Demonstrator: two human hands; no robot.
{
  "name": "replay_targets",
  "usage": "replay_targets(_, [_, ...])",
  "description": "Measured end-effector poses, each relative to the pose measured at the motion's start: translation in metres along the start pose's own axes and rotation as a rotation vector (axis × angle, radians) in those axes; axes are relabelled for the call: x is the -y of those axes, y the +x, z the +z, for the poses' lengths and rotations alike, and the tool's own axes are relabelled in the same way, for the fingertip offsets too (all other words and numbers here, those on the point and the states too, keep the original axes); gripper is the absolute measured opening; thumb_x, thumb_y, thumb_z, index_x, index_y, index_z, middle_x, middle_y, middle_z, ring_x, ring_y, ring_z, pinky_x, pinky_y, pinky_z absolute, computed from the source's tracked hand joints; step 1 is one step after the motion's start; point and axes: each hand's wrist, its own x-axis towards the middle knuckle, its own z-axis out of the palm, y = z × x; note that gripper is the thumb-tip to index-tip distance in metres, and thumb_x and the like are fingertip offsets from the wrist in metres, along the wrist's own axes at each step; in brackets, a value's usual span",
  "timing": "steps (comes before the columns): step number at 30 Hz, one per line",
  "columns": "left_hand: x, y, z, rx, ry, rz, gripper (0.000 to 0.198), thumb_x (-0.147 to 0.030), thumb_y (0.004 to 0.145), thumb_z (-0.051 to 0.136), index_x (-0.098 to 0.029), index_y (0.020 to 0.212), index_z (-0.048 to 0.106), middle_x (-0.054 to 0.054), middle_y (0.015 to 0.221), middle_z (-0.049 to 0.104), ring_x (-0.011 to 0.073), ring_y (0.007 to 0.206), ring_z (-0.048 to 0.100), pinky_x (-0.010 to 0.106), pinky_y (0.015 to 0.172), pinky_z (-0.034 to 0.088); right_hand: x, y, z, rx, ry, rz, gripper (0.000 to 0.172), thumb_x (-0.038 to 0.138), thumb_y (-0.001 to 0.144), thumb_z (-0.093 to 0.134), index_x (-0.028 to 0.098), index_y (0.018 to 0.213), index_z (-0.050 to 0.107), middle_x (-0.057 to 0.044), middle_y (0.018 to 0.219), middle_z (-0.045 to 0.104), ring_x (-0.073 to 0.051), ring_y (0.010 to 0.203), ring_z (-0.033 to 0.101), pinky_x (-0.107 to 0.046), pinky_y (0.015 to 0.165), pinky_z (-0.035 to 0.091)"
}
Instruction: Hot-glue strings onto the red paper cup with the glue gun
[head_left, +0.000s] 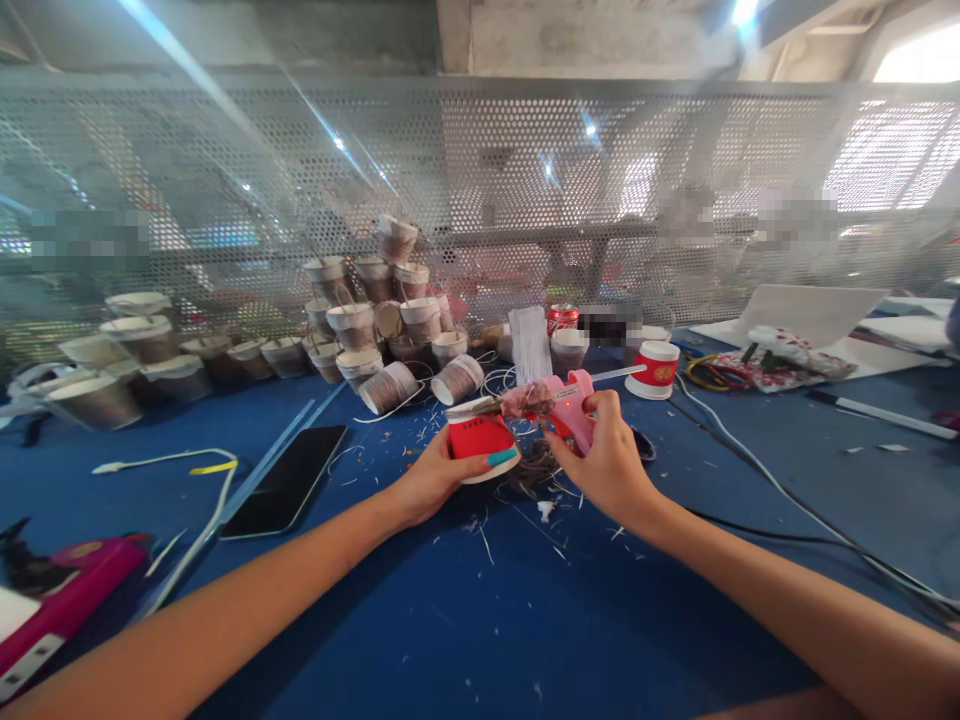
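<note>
A red cup with a white rim and base (474, 436) is tilted in my left hand (433, 478), whose thumb with a turquoise nail lies across its side. My right hand (611, 462) is wrapped round the handle of a pink glue gun (574, 410). The gun's dirty nozzle points left and meets the cup's upper rim; whether it touches is too small to tell. A clear glue stick (619, 373) sticks out of the gun's back. Below the gun lies a dark tangled clump (534, 468) on the blue table (480, 620).
Stacked brown-grey cups (352, 325) stand at the back, more (97, 400) at the left. A red-and-white cup (656, 370) sits right of the gun. A phone (289, 480) and magenta tool (82, 590) lie left. Cables (757, 455) cross the right side. Scraps are scattered centrally.
</note>
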Motion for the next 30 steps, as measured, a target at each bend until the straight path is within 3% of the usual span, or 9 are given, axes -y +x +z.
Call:
replay_targets(7, [0.0, 0.001, -0.002, 0.047, -0.016, 0.012, 0.05, -0.01, 0.056, 0.077, -0.017, 0.103, 0.059, 0.005, 0.096, 0.068, 0.0184, 0.088, 0.063, 0.033, 0.087, 0.045, -0.003, 0.0, 0.0, -0.012, -0.007, -0.006, 0.032, 0.028, 0.071, 0.054, 0.023, 0.085, 0.026, -0.003, 0.076, 0.047, -0.015, 0.06, 0.05, -0.028, 0.049, 0.038])
replay_targets(20, [-0.004, -0.001, -0.001, 0.016, -0.064, -0.064, 0.047, -0.01, 0.052, 0.078, -0.015, 0.096, 0.063, 0.005, 0.091, 0.07, 0.0184, 0.083, 0.065, 0.031, 0.081, 0.047, -0.003, 0.004, -0.002, -0.038, -0.044, 0.016, 0.031, 0.029, 0.07, 0.051, 0.023, 0.083, 0.024, 0.0, 0.071, 0.044, -0.013, 0.054, 0.042, -0.028, 0.049, 0.033])
replay_targets(26, [-0.002, -0.001, -0.007, 0.075, -0.071, -0.055, 0.046, -0.012, 0.054, 0.077, -0.015, 0.098, 0.062, 0.005, 0.093, 0.07, 0.019, 0.086, 0.064, 0.032, 0.082, 0.047, -0.006, 0.005, -0.001, -0.038, -0.069, 0.045, 0.03, 0.031, 0.069, 0.051, 0.023, 0.082, 0.024, -0.002, 0.073, 0.045, -0.015, 0.057, 0.044, -0.03, 0.052, 0.035])
replay_targets(30, [-0.003, -0.002, -0.007, 0.157, -0.038, -0.06, 0.049, -0.012, 0.055, 0.076, -0.013, 0.102, 0.062, 0.007, 0.094, 0.07, 0.0199, 0.087, 0.064, 0.032, 0.083, 0.046, -0.011, 0.006, 0.001, 0.022, -0.102, 0.138, 0.031, 0.034, 0.068, 0.052, 0.023, 0.081, 0.026, -0.004, 0.076, 0.049, -0.017, 0.062, 0.049, -0.031, 0.056, 0.038])
